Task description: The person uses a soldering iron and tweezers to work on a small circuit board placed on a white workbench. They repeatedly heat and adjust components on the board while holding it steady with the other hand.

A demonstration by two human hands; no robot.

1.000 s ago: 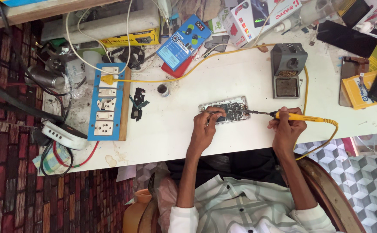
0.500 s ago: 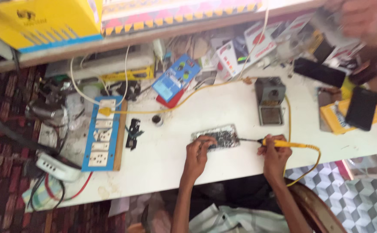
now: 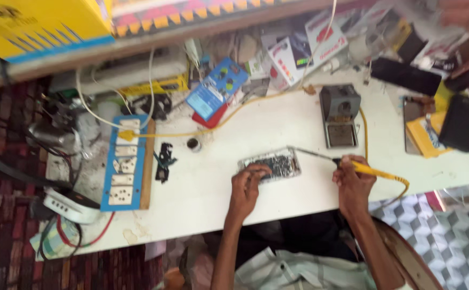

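An opened phone (image 3: 273, 162) with its circuit board showing lies on the white table (image 3: 277, 129). My left hand (image 3: 247, 185) rests on its near left corner, fingers pressing it down. My right hand (image 3: 352, 180) grips a yellow-handled soldering iron (image 3: 371, 171). The iron's thin metal tip (image 3: 299, 151) reaches the phone's far right corner. A yellow cord (image 3: 401, 188) runs from the handle past the table's front edge.
A grey soldering stand (image 3: 341, 115) sits behind the phone. A blue socket board (image 3: 123, 161) lies at the left with cables. Dark phones (image 3: 462, 123) lie at the right. Boxes and packets crowd the back edge. Another person's hand (image 3: 468, 13) shows top right.
The view has shifted so the shelf and yellow box fill the top. My hands stay on the phone and the iron, with the tip now at the phone's far right corner.
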